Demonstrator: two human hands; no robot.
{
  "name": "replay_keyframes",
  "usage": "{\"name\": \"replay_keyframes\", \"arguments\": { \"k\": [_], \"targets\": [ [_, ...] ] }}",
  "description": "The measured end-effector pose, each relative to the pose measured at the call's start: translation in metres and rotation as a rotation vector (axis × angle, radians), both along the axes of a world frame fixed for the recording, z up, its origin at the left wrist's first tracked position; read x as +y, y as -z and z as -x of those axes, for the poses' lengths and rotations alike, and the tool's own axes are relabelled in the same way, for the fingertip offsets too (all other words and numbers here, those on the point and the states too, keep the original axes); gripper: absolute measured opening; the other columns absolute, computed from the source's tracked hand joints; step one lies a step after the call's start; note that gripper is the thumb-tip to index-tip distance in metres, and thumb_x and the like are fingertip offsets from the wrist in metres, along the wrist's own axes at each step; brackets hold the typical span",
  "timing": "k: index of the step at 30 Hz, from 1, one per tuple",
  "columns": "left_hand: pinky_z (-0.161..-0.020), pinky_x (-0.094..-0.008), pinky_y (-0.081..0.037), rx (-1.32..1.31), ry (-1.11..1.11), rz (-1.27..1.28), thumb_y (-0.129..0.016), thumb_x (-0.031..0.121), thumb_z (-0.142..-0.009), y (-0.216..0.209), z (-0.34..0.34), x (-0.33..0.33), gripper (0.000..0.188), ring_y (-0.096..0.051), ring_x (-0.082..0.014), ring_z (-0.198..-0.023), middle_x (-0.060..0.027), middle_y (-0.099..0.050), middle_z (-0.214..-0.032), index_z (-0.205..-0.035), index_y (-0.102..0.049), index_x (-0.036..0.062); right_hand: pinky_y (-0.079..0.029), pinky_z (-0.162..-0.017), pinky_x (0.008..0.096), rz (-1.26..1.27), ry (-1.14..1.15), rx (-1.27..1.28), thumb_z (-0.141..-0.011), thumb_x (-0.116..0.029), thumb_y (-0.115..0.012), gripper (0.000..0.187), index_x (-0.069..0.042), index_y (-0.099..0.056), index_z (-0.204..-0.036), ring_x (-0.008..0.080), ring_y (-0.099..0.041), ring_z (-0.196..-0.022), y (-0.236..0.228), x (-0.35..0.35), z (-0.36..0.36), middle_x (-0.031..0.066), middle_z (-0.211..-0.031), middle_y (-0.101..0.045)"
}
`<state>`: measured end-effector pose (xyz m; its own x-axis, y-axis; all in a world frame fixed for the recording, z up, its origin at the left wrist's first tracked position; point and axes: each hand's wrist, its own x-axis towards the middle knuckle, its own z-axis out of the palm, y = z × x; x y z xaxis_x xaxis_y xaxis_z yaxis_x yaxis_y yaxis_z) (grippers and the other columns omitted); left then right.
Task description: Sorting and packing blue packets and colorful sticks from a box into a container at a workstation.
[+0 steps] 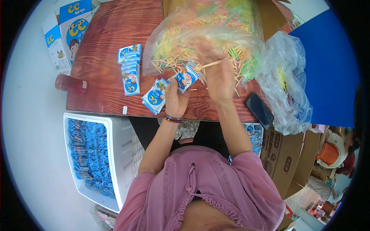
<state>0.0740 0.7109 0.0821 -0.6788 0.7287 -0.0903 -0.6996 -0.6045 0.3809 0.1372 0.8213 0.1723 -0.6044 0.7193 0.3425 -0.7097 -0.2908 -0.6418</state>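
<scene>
My left hand (177,101) is closed on a small blue-and-white packet (186,78), held up above the red-brown wooden table (104,34). Beside its fingers a few more such packets (155,96) overlap; I cannot tell whether the hand grips these too. My right hand (221,79) is raised in front of a heap of sticks, and motion smears its fingers. A pale thin stick (211,64) reaches from near the packet's upper end across to this hand; the blur hides whether the fingers pinch it. Further left lies an overlapping row of packets (130,73).
Thin pastel sticks (216,23) fill a clear plastic bag (154,57) at the back. A phone (259,110) lies at the table's front right edge, a reddish jar (70,84) at the left. A white foam box (113,154) of blue packets stands lower left, cardboard boxes (283,158) lower right.
</scene>
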Motion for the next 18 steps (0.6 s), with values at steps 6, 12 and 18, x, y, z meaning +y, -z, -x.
{"name": "replay_keyframes", "arguments": {
  "k": [6, 12, 18],
  "targets": [
    [-0.096, -0.0408, -0.046, 0.037, -0.02, -0.076, -0.059, 0.025, -0.092, -0.02, 0.015, -0.008, 0.033, -0.059, -0.0208, -0.108, -0.006, -0.062, -0.118, -0.118, -0.056, 0.0036, -0.037, -0.063, 0.0266, -0.07, 0.037, -0.421, -0.099, -0.029, -0.045, 0.033, -0.001, -0.055, -0.112, 0.0099, -0.044, -0.064, -0.003, 0.001, -0.019, -0.0005, -0.071, -0.047],
    [-0.092, -0.0399, -0.05, 0.036, -0.062, -0.081, -0.059, 0.024, -0.092, -0.031, 0.018, -0.006, 0.032, -0.062, -0.0207, -0.102, -0.0069, -0.064, -0.113, -0.116, -0.057, 0.0032, -0.027, -0.046, 0.0171, -0.231, 0.067, -0.553, -0.091, -0.015, -0.061, 0.021, -0.004, -0.062, -0.108, -0.0011, -0.037, -0.053, -0.01, -0.034, -0.005, -0.0086, -0.064, -0.05],
    [-0.088, -0.0372, -0.051, 0.159, -0.028, -0.006, -0.057, 0.016, -0.093, -0.04, 0.027, -0.024, 0.029, -0.061, -0.0188, -0.102, -0.0102, -0.062, -0.114, -0.117, -0.054, 0.0011, -0.035, -0.048, 0.0175, -0.234, -0.161, -0.846, -0.087, -0.017, -0.066, 0.014, -0.004, -0.068, -0.093, -0.0009, -0.048, -0.058, -0.002, -0.009, 0.019, -0.0047, -0.07, -0.061]
  ]
}}
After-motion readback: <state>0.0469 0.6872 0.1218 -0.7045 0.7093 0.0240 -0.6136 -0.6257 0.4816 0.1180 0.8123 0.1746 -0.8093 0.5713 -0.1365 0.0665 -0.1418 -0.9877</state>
